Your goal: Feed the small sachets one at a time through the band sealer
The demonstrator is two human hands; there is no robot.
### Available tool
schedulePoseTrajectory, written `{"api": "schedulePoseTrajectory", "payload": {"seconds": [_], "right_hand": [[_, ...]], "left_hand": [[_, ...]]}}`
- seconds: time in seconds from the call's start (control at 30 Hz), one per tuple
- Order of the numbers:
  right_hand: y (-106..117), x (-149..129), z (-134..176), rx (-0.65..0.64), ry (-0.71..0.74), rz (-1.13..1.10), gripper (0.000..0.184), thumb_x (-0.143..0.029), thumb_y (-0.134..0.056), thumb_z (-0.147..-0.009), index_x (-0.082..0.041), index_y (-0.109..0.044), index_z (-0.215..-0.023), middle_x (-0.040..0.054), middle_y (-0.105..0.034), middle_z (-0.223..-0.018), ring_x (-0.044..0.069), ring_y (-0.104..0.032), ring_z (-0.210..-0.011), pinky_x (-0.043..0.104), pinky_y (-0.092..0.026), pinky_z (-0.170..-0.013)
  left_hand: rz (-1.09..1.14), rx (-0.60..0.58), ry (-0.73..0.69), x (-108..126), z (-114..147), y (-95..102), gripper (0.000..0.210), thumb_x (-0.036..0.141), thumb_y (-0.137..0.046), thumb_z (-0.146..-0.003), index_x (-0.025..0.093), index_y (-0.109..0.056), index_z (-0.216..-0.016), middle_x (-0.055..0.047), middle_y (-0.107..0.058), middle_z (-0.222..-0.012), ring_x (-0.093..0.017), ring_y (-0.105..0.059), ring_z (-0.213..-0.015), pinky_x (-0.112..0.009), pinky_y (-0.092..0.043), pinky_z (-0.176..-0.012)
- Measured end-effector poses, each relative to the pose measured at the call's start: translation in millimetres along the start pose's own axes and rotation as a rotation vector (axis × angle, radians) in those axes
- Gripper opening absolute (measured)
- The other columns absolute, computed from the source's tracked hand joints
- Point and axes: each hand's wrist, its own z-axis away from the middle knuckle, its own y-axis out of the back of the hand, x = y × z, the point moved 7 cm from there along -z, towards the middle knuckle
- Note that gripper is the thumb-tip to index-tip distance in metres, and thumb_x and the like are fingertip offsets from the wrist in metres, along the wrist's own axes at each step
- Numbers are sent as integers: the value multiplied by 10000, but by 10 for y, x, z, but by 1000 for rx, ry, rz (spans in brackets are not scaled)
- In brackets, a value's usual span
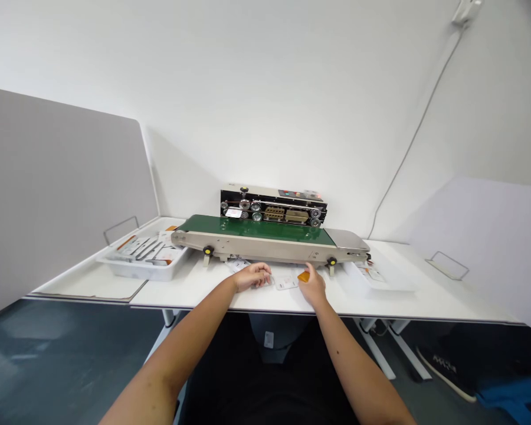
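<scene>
My left hand (253,276) rests low over the white table just in front of the sealing machine's conveyor. Its fingers are curled at the edge of clear plastic; what they grip, if anything, is too small to make out. My right hand (314,287) is closed on a flat orange piece (304,276), which shows between thumb and fingers. Between the hands lies a clear plastic bag (285,283) with a pale printed label. Another printed bag (238,265) lies behind my left hand, partly under the conveyor's front edge.
The band sealer has a green belt (256,229) and a roller head (274,206), where a white packet (233,212) sits at the left. A white bin (144,268) with tweezers and packets stands left; another bin (380,280) holds packets at right. Grey panels flank the table (442,298).
</scene>
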Motion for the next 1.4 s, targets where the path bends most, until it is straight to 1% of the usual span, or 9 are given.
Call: {"api": "schedulePoseTrajectory", "payload": {"seconds": [0.17,0.3,0.43,0.6,0.77,0.87,1.03,1.3,1.4], "right_hand": [[108,76,6,124,-9,-237,607,-254,-542,-704,-230,-573,-1309,78,-646,-1170,261,-614,-1073,411,-473,-979],[257,-112,84,193,129,-374,473,-279,-566,-757,-213,-609,-1224,114,-581,-1279,268,-545,-1232,430,-427,-1084],[156,-536,224,17,307,-624,376,-314,-594,-840,-227,-631,-1204,113,-596,-1304,267,-537,-1277,453,-423,-1113],[-474,-792,326,-356,56,-832,313,-449,-660,-826,-209,-681,-1026,65,-702,-956,224,-694,-812,351,-611,-659],[-733,-787,314,-407,-50,-775,413,-437,-742,-742,-226,-614,-1074,-15,-671,-781,122,-561,-460,212,-423,-337],[-702,-733,295,-360,-81,-764,400,-446,-725,-751,-232,-580,-1056,-23,-679,-783,112,-544,-419,199,-376,-311],[-666,-662,281,-306,-98,-810,434,-443,-658,-778,-241,-548,-1146,-15,-691,-877,108,-575,-425,217,-430,-356],[-633,-635,292,-273,-116,-867,418,-441,-676,-761,-197,-610,-1094,-54,-586,-648,130,-572,-438,210,-375,-381],[-612,-653,301,-286,-121,-881,420,-440,-683,-761,-194,-623,-1096,-50,-591,-653,127,-560,-440,216,-377,-389]], "left_hand": [[-6,7,5,18,5,-10,407,427,-785,-780,137,-575,-974,-73,-704,-824,-97,-562,-582,-197,-347,-490],[11,6,-17,9,0,-3,383,376,-763,-797,148,-552,-1021,-66,-695,-840,-91,-552,-575,-184,-327,-476],[65,32,-52,7,-2,33,479,350,-774,-792,191,-512,-1160,-67,-667,-1008,-55,-531,-549,-166,-269,-452],[48,11,-87,11,17,38,605,398,-824,-762,234,-524,-1261,-72,-577,-1228,-6,-447,-527,-178,-257,-452],[42,28,-19,-80,-4,68,547,497,-773,-802,176,-590,-1206,4,-602,-789,-61,-492,-516,-187,-260,-464],[18,20,0,-112,-25,69,570,550,-718,-840,150,-599,-1228,37,-533,-620,-84,-501,-496,-188,-246,-455],[-52,86,-32,-108,-44,118,629,469,-844,-721,154,-602,-1209,51,-553,-649,-67,-493,-472,-178,-251,-440],[-124,290,-167,-42,-79,339,464,497,-810,-734,160,-583,-958,66,-547,-600,-63,-489,-417,-169,-332,-424],[-132,277,-144,-59,-80,335,486,508,-819,-724,166,-566,-959,44,-587,-666,-68,-524,-437,-167,-346,-420]]}}
